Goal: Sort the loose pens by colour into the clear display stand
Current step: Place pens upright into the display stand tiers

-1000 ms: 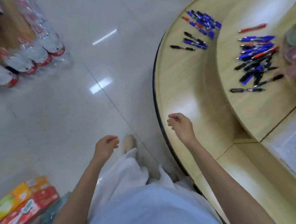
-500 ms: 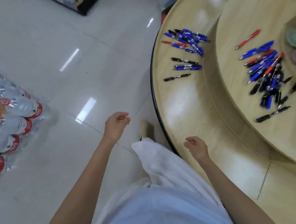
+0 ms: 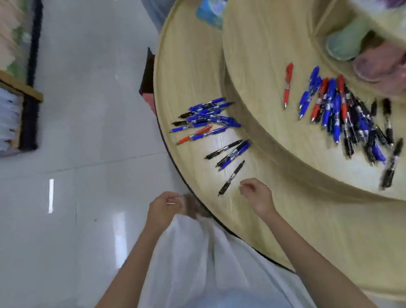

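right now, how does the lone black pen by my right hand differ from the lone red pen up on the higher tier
Colour: the black pen is dark, the red pen red. Level: the black pen lies on the lower ledge, the red pen on the upper tier. Nearness: the black pen is close to the right hand, the red pen far off. Both lie flat, alone, unheld.

Loose pens (image 3: 215,119) — blue, black, red, two heaps
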